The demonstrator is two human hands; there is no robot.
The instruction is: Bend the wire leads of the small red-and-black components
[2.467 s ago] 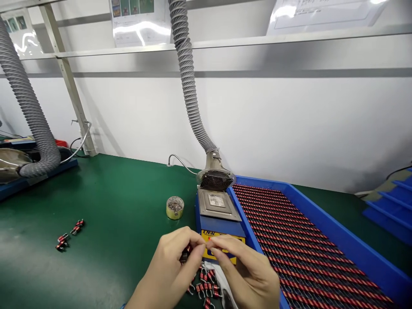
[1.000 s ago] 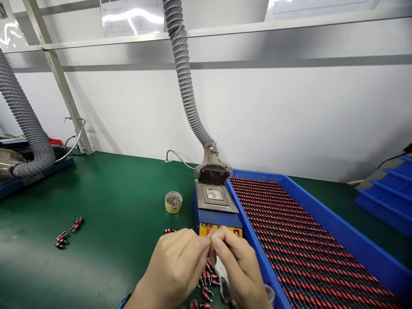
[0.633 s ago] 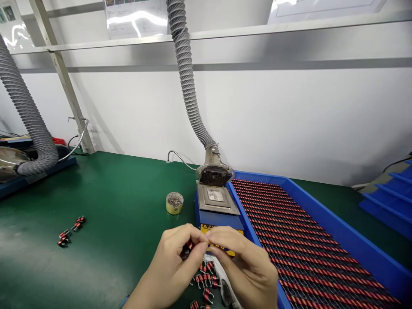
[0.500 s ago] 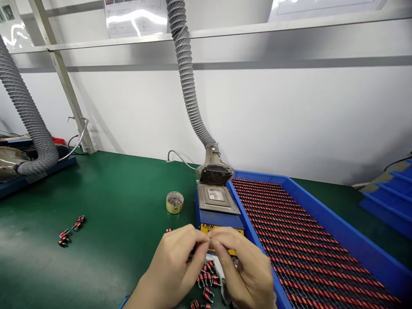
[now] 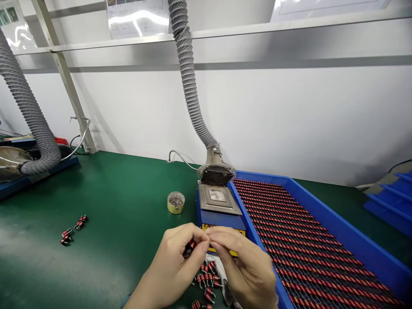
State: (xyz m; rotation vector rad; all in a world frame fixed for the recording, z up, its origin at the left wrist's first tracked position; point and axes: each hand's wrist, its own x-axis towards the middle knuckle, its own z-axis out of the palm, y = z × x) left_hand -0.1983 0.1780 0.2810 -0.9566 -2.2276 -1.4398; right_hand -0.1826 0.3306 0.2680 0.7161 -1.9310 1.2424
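Note:
My left hand (image 5: 174, 270) is shut on a small red-and-black wire-leaded component (image 5: 189, 245), held at the fingertips. My right hand (image 5: 244, 268) reaches across, its fingertips meeting the left fingertips, and whatever lies between them is hidden. Under both hands lies a loose heap of similar components with bent leads (image 5: 206, 281), next to a crumpled white cloth (image 5: 219, 268). Just beyond my hands stands a blue soldering station (image 5: 219, 221) with a yellow panel and a metal top. A small group of the same components (image 5: 73, 228) lies far to the left.
A blue tray (image 5: 334, 219) full of red-striped components in tight rows lies right of my hands. A small round tin (image 5: 176, 202) stands left of the station. Grey fume hoses (image 5: 188, 73) descend to the green bench (image 5: 112, 223). Blue racks stand at far right.
My hands have moved closer together over the heap. The component in my left fingers shows again, and the camera view has shifted slightly.

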